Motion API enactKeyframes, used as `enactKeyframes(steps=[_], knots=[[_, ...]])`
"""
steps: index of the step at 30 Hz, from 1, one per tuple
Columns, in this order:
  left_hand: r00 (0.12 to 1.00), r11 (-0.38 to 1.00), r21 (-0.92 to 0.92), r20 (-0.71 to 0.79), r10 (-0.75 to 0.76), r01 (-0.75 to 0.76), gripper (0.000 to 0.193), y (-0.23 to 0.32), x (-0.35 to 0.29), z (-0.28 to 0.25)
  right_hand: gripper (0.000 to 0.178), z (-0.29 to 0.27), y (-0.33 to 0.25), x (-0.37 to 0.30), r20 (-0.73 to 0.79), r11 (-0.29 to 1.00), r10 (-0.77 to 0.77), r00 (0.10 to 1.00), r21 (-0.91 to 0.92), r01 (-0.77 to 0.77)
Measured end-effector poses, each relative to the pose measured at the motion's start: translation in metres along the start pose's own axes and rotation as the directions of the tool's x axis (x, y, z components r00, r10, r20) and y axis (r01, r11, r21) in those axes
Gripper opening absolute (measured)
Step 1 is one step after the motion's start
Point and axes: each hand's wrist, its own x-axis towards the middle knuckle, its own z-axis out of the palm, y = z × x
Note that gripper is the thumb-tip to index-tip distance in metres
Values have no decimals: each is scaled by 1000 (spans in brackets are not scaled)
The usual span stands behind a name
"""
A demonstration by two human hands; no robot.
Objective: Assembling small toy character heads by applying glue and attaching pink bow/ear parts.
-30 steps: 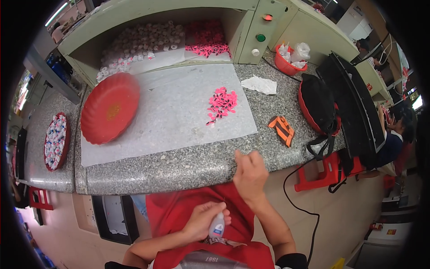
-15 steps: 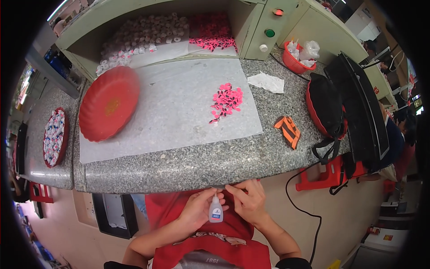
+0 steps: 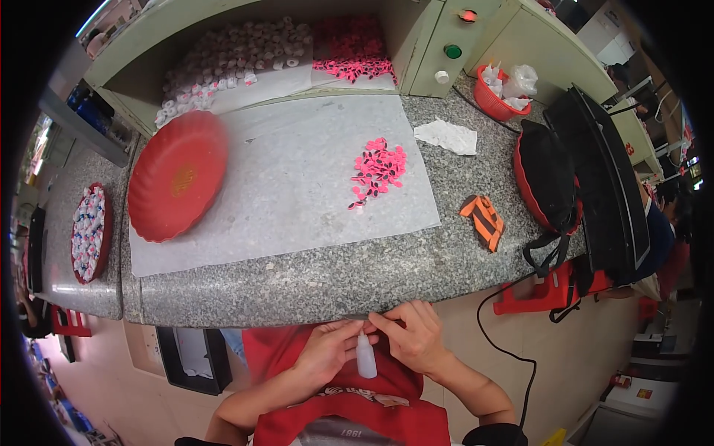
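My left hand [image 3: 327, 348] is closed at the neck of a small squeeze bottle [image 3: 366, 358] of pale translucent plastic with a thin nozzle. The bottle hangs base down in front of the red apron, close to the counter's front edge. My right hand [image 3: 415, 338] is closed too, its thumb and forefinger pinched together beside the nozzle tip. A thin dark sliver [image 3: 354, 317] shows by the fingertips at the edge. What the right fingers grip is too small to make out.
On white paper [image 3: 290, 201] lie a pile of pink-and-black pieces [image 3: 378, 169] and a red fluted dish [image 3: 178, 175]. An orange-and-black folded item [image 3: 485, 221], crumpled tissue [image 3: 446, 137] and a red basket [image 3: 500, 100] are to the right. Small white rolls [image 3: 238, 59] fill the shelf behind.
The bottle has turned, so its blue label no longer faces up. Both hands sit slightly lower in the picture, still together at the nozzle. The whole view has shifted a little.
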Motion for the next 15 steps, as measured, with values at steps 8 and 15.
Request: enactKeyframes(steps=[8,15], knots=[[999,991,-129,-15,-47,45,20,-1,0,-3,30,1,4,2,50,999,-33,998,2,33],[999,995,-89,25,-35,37,19,-1,4,-6,36,6,-2,3,18,997,-17,1000,-72,19]])
